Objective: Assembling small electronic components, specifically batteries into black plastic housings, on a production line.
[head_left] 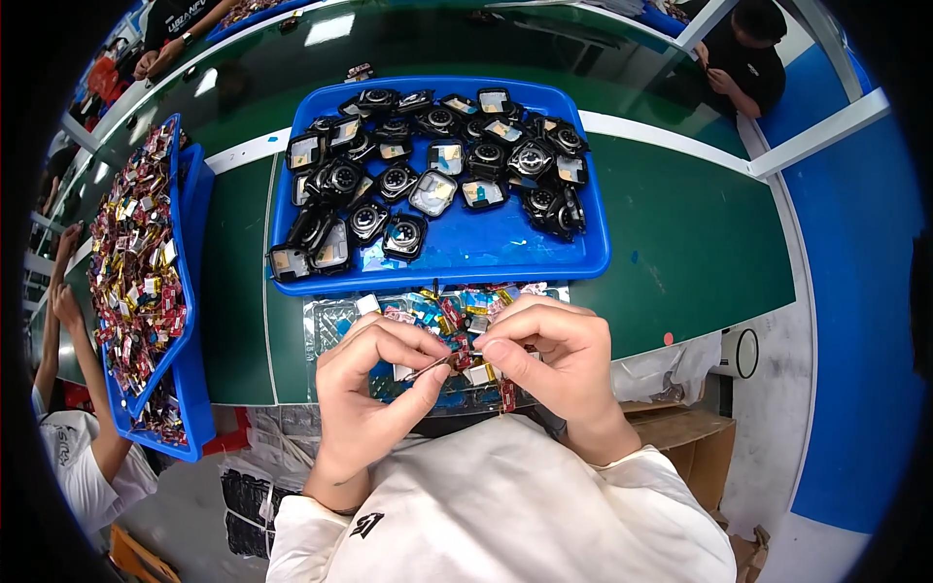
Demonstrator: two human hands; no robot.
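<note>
My left hand (369, 379) is pinched on a thin, dark, flat piece (429, 368) between thumb and fingertips. Close beside it, my right hand (559, 360) has thumb and forefinger pressed together at a small reddish part (465, 359), too small to name. The fingertips of both hands almost meet. Right under them is a clear plastic tray (326, 319) strewn with small red, yellow, blue and white electronic parts (450, 313). Just beyond it stands a blue tray (447, 283) of black smartwatch cases (433, 192), some showing round sensor backs, others their open insides.
At the left, a blue bin (199, 389) is heaped with small red and gold parts (141, 282). A cardboard box (695, 447) sits below the green table (680, 243) at the right. Other people (753, 58) work around the table. White frame bars (826, 131) cross the far right.
</note>
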